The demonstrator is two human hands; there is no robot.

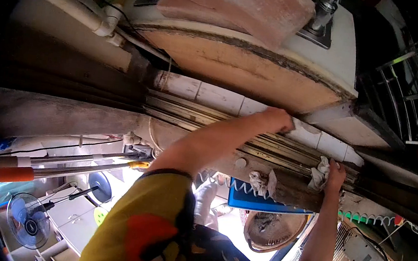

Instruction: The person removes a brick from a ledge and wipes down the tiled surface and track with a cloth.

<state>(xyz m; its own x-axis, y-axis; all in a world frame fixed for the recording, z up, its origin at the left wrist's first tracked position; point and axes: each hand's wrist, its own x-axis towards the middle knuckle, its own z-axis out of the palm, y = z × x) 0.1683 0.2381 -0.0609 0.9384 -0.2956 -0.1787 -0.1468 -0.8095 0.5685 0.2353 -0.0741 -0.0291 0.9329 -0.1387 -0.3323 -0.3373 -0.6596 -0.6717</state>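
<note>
Head view: right hand grasps white rag at track, toward its right end; left hand curled by tiles, can't tell if gripping anything. Crumpled wad on ledge.

track: between tiles and ledge | wad: on ledge

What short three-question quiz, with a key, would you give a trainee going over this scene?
1. True or false: the right hand touches a crumpled white wad.
2. What colour is the thick pole end near the picture's left edge: (a) green, (b) orange, (c) blue?
3. Fill in: in the picture, the left hand is beside a row of pale ____ just above the grooved track.

Key: 1. true; 2. b; 3. tiles.
</note>
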